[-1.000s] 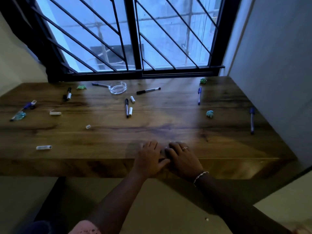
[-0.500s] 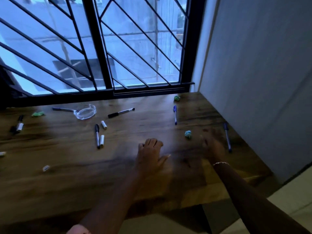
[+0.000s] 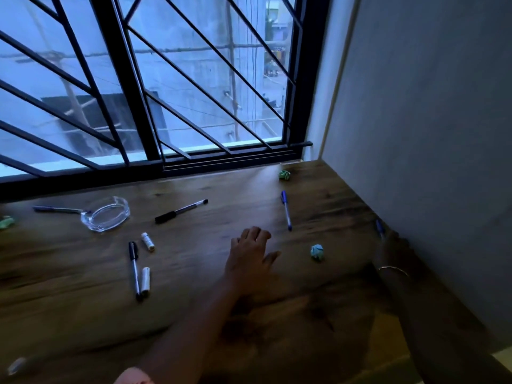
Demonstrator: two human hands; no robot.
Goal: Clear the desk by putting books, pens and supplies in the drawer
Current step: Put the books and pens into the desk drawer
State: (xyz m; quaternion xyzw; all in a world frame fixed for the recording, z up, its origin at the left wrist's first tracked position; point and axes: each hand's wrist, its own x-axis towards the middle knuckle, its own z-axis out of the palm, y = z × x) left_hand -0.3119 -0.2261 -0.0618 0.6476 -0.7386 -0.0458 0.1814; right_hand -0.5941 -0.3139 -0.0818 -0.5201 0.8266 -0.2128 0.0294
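Near the middle of the brown wooden desk (image 3: 304, 314) the left hand (image 3: 249, 256) lies flat, fingers loosely spread. The right hand (image 3: 390, 245) reaches a dark-blue pen (image 3: 379, 228) at the right edge by the grey wall (image 3: 429, 120), its fingers too dark to judge. Farther back lie a crumpled pale-blue paper ball (image 3: 316, 252), a blue-and-white pen (image 3: 286, 210) and a black marker (image 3: 181, 211), then a clear glass ashtray (image 3: 106, 214) below the barred window (image 3: 166, 92).

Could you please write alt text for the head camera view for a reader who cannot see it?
A person's right hand reaches to a blue pen lying by the wall, while the left hand rests palm down on the wooden desk. Pens, caps, paper balls and a glass ashtray lie scattered below a barred window.
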